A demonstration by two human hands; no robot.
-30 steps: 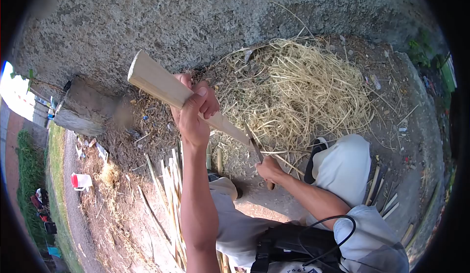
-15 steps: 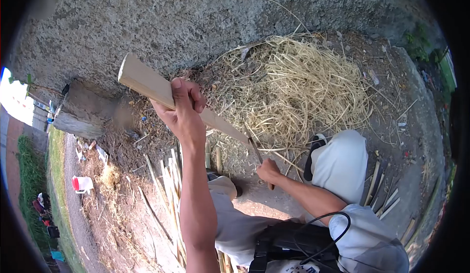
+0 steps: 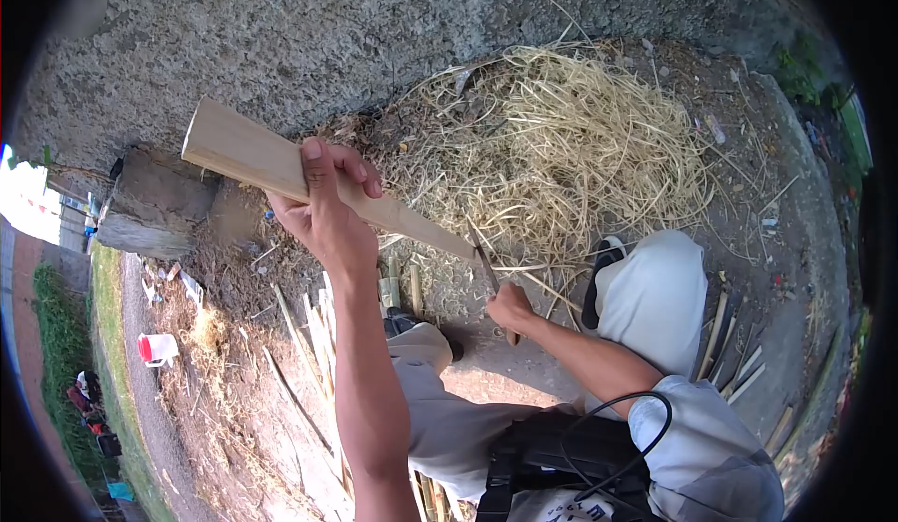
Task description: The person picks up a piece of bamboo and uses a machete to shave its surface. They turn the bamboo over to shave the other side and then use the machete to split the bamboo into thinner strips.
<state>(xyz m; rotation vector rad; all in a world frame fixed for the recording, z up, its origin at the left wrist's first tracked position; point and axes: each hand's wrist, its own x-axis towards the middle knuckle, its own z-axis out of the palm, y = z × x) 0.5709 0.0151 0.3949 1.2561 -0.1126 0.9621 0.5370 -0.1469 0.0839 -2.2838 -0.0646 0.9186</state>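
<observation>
My left hand [image 3: 332,209] is wrapped round a long, flat, pale strip that looks like split bamboo [image 3: 248,148]. The strip slants from the upper left down toward the middle of the view. My right hand [image 3: 510,307] grips the handle of a knife [image 3: 485,265], its dark narrow blade pointing up and away from me. The blade lies at the strip's far lower end; whether its edge touches the strip is hard to tell. A heap of thin, pale shavings [image 3: 599,143] lies just beyond the knife.
A rough concrete wall [image 3: 281,36] runs along the far side. Cut strips [image 3: 323,335] lie on the ground left of my legs, and more strips [image 3: 739,372] lie at right. A log stump [image 3: 154,204] and a white jug with a red lid [image 3: 157,349] are at left.
My left hand and the strip have shifted a little left, with the strip's wide end turned more face-on. My right hand and the knife have moved slightly up and left.
</observation>
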